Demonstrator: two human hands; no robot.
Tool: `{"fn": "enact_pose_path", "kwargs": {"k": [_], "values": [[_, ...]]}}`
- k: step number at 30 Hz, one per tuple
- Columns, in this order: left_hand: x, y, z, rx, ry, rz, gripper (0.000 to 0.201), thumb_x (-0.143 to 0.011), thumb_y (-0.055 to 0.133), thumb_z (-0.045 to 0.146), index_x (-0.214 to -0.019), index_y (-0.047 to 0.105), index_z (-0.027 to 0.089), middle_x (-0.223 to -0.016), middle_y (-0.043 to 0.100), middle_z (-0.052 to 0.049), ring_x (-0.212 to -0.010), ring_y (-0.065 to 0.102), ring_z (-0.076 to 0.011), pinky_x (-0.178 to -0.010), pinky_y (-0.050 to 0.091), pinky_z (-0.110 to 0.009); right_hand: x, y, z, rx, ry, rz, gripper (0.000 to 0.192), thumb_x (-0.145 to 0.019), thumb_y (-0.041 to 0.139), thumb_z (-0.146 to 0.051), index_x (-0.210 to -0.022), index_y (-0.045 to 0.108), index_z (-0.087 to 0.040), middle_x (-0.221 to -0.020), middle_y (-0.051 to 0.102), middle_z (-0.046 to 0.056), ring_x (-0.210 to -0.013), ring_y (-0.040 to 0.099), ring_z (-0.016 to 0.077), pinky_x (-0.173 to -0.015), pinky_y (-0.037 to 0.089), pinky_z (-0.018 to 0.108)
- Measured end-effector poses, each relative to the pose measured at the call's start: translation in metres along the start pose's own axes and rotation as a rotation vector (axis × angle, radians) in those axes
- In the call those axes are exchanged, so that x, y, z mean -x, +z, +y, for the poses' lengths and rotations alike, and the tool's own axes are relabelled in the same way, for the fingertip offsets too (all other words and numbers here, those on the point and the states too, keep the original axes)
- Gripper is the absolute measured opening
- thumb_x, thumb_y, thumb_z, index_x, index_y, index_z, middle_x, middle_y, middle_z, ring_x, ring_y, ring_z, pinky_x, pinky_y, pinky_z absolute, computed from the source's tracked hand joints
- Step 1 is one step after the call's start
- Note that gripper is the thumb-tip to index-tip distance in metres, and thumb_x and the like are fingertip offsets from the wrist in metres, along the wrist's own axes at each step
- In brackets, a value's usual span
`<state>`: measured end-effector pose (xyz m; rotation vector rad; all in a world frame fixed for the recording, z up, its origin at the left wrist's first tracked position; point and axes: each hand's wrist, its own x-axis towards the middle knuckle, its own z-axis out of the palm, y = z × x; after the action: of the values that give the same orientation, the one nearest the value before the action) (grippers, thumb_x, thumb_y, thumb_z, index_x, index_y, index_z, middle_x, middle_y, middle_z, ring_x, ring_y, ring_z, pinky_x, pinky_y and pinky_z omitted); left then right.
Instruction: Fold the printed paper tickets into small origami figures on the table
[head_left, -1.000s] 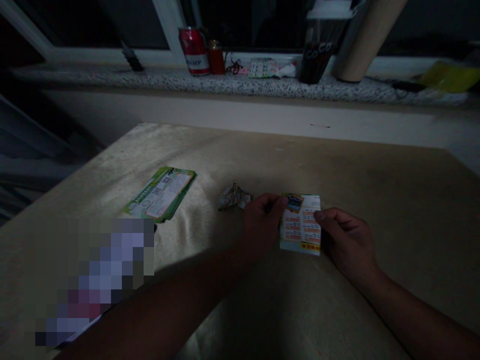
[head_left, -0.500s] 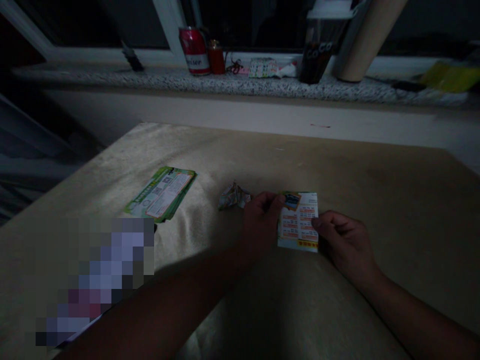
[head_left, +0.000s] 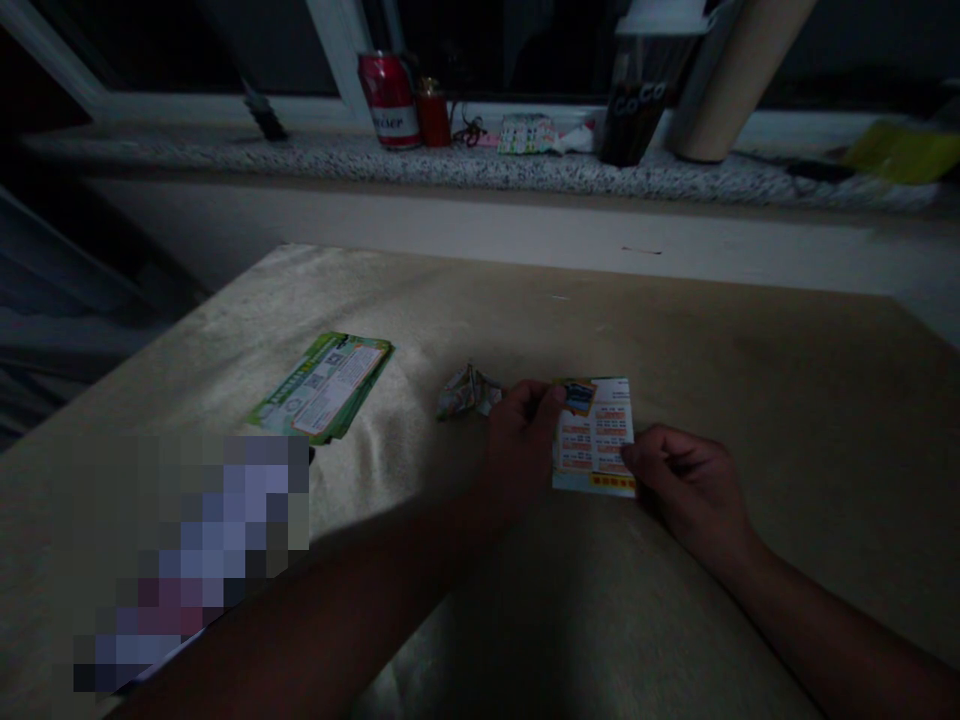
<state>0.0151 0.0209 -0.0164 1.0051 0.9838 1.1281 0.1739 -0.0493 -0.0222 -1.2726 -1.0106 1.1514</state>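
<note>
A small printed paper slip (head_left: 595, 436), white with orange rows and a picture at its top left corner, is held over the beige table (head_left: 750, 380). My left hand (head_left: 523, 437) pinches its left edge near the top. My right hand (head_left: 694, 490) pinches its right edge lower down. Just left of my left hand lies a small folded paper shape (head_left: 466, 391) on the table.
A stack of green leaflets (head_left: 324, 387) lies at the table's left. On the speckled stone ledge (head_left: 300, 155) behind stand a red can (head_left: 388, 99), a small red bottle (head_left: 433, 114), a dark cup (head_left: 634, 110) and a cardboard tube (head_left: 731, 75). The scene is dim.
Both hands have carried the slip slightly up and to the left, and it now looks a little shorter, tilted more away from me.
</note>
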Motion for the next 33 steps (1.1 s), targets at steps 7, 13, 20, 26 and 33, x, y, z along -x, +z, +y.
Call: {"fn": "enact_pose_path", "kwargs": {"k": [7,13,20,26,33], "values": [[-0.001,0.000,-0.001,-0.011,0.020,0.012,0.026,-0.086,0.064,0.041,-0.082,0.061,0.015,-0.070,0.066,0.000,-0.056,0.061,-0.0100,-0.053,0.052,-0.021,0.001,0.000,-0.002,0.018,-0.027,-0.029,0.035,-0.082,0.075,-0.039,-0.056,0.063,-0.019,-0.053,0.065,0.000,-0.050,0.060,0.0122,-0.052,0.049,0.023],[-0.001,0.000,0.000,0.016,0.002,0.016,0.027,-0.085,0.065,0.042,-0.081,0.060,0.015,-0.069,0.066,0.000,-0.055,0.062,-0.0104,-0.052,0.052,-0.022,0.002,0.001,-0.008,0.056,-0.072,-0.087,0.035,-0.083,0.073,-0.037,-0.056,0.063,-0.019,-0.049,0.065,0.001,-0.046,0.058,0.0117,-0.049,0.047,0.023],[-0.001,0.000,0.000,0.005,0.009,0.004,0.027,-0.085,0.065,0.042,-0.082,0.061,0.016,-0.069,0.066,0.001,-0.055,0.061,-0.0102,-0.052,0.051,-0.021,0.002,-0.002,-0.002,0.014,-0.076,-0.109,0.035,-0.085,0.072,-0.037,-0.057,0.061,-0.020,-0.050,0.065,0.001,-0.049,0.059,0.0136,-0.050,0.047,0.025],[-0.001,0.000,0.000,-0.023,0.006,0.019,0.027,-0.086,0.064,0.043,-0.084,0.060,0.016,-0.073,0.067,0.000,-0.057,0.062,-0.0106,-0.054,0.052,-0.022,0.002,-0.004,0.002,-0.026,-0.048,-0.112,0.031,-0.086,0.071,-0.038,-0.062,0.062,-0.021,-0.056,0.065,0.001,-0.053,0.058,0.0152,-0.053,0.046,0.029],[0.000,0.000,0.000,-0.052,0.023,-0.026,0.026,-0.087,0.062,0.042,-0.082,0.059,0.016,-0.071,0.067,0.000,-0.056,0.061,-0.0101,-0.053,0.052,-0.022,0.002,0.000,0.004,-0.090,-0.018,-0.056,0.026,-0.087,0.070,-0.033,-0.066,0.061,-0.022,-0.062,0.065,0.000,-0.056,0.059,0.0154,-0.055,0.048,0.029]]}}
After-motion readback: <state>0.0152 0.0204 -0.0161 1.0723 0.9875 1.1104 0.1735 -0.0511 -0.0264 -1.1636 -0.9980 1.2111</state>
